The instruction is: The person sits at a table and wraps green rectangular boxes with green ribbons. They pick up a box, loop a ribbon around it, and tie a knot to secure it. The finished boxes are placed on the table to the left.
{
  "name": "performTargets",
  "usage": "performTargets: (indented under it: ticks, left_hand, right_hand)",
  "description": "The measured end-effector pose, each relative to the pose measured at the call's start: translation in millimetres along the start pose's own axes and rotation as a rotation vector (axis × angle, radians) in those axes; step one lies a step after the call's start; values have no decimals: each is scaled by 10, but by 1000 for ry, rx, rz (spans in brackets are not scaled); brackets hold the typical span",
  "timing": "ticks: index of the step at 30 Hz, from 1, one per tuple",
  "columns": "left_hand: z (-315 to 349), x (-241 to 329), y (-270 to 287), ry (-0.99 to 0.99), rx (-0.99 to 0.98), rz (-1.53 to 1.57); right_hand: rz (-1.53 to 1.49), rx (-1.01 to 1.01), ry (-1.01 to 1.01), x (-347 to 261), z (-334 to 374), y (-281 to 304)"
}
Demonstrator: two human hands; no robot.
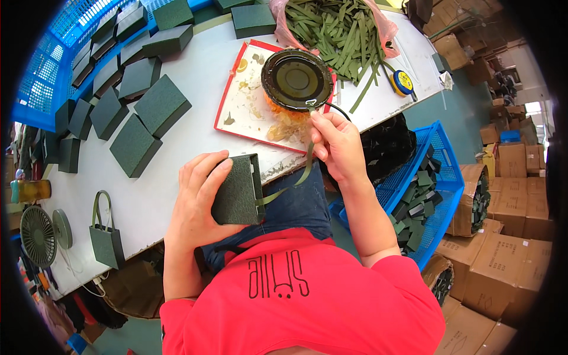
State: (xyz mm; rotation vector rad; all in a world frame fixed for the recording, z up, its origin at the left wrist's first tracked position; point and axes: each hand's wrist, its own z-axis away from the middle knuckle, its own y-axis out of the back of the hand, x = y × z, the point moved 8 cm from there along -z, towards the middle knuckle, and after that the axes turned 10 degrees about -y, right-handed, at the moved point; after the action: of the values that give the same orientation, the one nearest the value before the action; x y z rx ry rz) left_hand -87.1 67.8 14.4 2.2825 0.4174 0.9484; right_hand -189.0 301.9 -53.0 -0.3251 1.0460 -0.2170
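Observation:
My left hand (pixel 201 188) is wrapped round a dark green textured box (pixel 238 192), held above my lap at the table's near edge. From the box's right side runs a flat olive-green ribbon (pixel 305 172), curving up to my right hand (pixel 338 141). My right thumb and fingers pinch the ribbon's far end at the rim of a round black pot (pixel 297 79) with dark, glossy contents. Amber drips of what looks like glue hang beneath the pot. It stands on a stained white board with a red border (pixel 226 112).
Several green boxes (pixel 163 106) lie at left, beside a blue crate (pixel 41 80). A pink bag of ribbons (pixel 340 35), a tape measure (pixel 402 83), a small handled box (pixel 107 244) and a fan (pixel 39 235) are on the table. Right stand a blue crate (pixel 445 222) and cartons (pixel 503 272).

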Motion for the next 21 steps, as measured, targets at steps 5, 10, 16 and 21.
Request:
performTargets:
  ticks: [5, 10, 16, 21]
  left_hand:
    - [36, -66, 31, 24, 21, 38]
    - [-2, -32, 50, -46, 31, 213]
    - [-45, 26, 60, -80, 32, 269]
    - [-54, 23, 76, -79, 22, 291]
  right_hand:
    - [179, -73, 13, -2, 306, -172]
    - [387, -342, -135, 145, 594, -540]
    - [444, -445, -176, 293, 563, -688]
    - [508, -477, -198, 304, 558, -711]
